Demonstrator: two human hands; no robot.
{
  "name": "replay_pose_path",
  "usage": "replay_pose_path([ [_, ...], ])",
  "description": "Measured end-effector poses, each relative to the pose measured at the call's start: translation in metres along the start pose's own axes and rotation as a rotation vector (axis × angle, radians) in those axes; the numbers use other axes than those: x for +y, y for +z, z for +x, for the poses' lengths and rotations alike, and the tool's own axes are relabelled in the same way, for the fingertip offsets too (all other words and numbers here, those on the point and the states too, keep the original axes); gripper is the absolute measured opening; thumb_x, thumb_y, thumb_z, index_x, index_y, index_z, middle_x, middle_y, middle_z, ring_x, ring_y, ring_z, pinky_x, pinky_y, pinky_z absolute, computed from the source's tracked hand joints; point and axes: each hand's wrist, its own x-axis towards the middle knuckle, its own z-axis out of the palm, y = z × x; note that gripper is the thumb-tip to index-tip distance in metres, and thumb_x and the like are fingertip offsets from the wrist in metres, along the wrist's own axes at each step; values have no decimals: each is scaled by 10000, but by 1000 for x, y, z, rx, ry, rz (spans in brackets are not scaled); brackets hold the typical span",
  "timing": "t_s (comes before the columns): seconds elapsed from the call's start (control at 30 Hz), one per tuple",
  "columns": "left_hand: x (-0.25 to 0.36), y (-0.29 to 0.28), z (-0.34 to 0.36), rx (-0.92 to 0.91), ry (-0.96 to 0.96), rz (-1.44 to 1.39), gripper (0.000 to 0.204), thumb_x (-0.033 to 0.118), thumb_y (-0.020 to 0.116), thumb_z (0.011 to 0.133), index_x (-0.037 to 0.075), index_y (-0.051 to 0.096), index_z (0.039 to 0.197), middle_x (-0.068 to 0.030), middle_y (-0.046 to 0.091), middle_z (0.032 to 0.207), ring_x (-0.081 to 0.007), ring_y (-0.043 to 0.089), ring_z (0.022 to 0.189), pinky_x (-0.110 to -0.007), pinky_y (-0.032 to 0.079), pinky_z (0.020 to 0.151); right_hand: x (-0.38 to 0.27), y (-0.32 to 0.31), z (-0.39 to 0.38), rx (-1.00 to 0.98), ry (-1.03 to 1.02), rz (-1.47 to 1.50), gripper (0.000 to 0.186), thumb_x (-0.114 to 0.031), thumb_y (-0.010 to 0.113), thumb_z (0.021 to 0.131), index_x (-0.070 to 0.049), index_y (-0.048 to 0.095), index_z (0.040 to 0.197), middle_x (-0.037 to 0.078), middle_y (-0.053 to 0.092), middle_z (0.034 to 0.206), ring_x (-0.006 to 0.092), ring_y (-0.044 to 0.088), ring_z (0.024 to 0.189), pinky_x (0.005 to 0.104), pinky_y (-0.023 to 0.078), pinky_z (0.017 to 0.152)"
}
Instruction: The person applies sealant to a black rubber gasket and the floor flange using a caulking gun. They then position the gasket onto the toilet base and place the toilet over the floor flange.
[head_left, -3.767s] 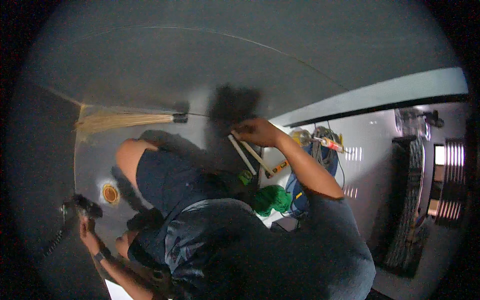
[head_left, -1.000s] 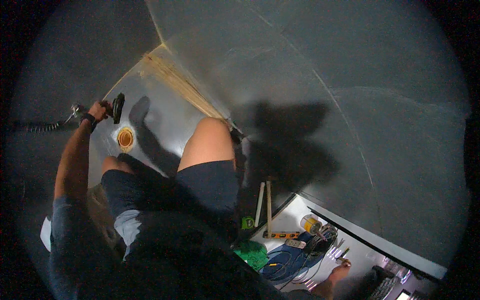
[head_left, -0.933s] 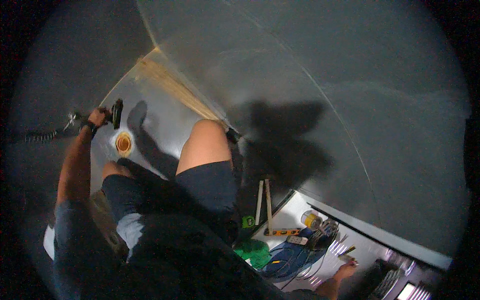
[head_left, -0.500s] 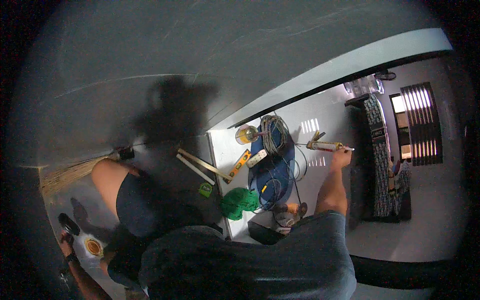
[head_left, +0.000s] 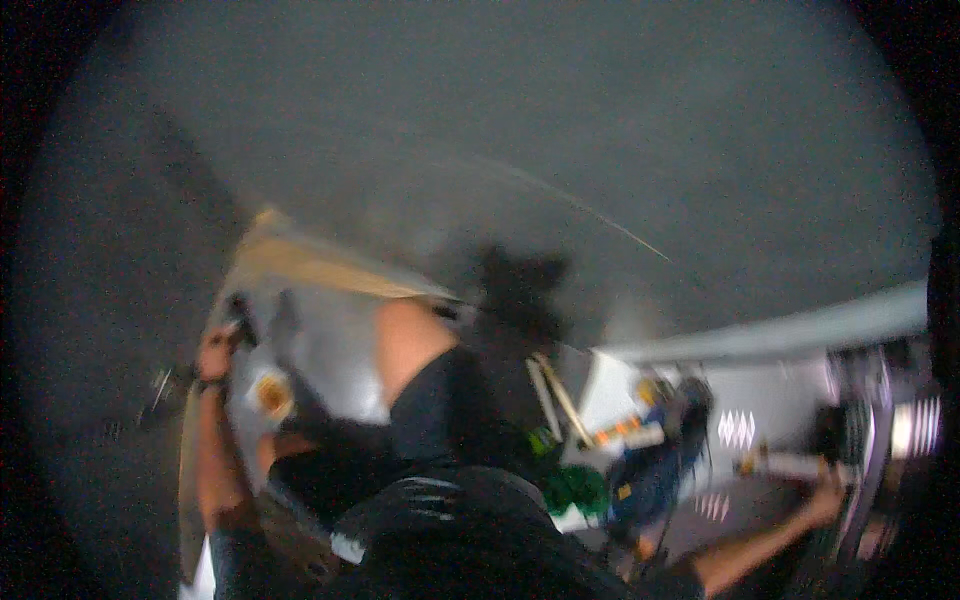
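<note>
Motion blur smears much of the head view. Out to the left, my left hand point(head_left: 215, 352) is closed on a dark oblong thing point(head_left: 240, 318) whose kind I cannot make out. Near it on the floor lies a round tan ring-like thing point(head_left: 271, 395). At the far right, my outstretched right hand point(head_left: 826, 500) grips a caulking gun point(head_left: 790, 465) by its front end, with the pale tube lying along it. My bent bare knee point(head_left: 415, 340) and dark clothes fill the lower middle.
A large grey wall spans the top. What looks like a broom point(head_left: 310, 265) lies by its foot. Sticks point(head_left: 560, 400), an orange level point(head_left: 615, 433), a green bundle point(head_left: 575, 490) and a dark blue thing with cable point(head_left: 650, 475) lie between my legs and the gun.
My view has swung left, so the tools and both hands appear farther right. The picture has blurred. Each hand keeps its hold.
</note>
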Motion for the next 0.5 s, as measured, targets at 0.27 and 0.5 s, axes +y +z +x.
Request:
replay_pose_path([
  [0.27, 34, -64, -119, 506, -534, -941, 257, 228, 617, 889, -20, 643, 950, -54, 653, 828, -125, 564, 695, -297, 469, 674, -245, -76, -6, 153, 78, 1026, 250, -272, 644, 837, -35, 595, 775, 92, 563, 743, 211, 535, 645, 342, 438, 589],
  [0.5, 71, -67, -183, 736, -587, -1181, 202, 169, 593, 904, -33, 611, 902, -35, 630, 795, -114, 551, 687, -289, 466, 655, -356, -75, 10, -193, -479, 1548, 199, -180, 564, 902, 17, 549, 922, 118, 537, 873, 209, 517, 765, 333, 431, 662],
])
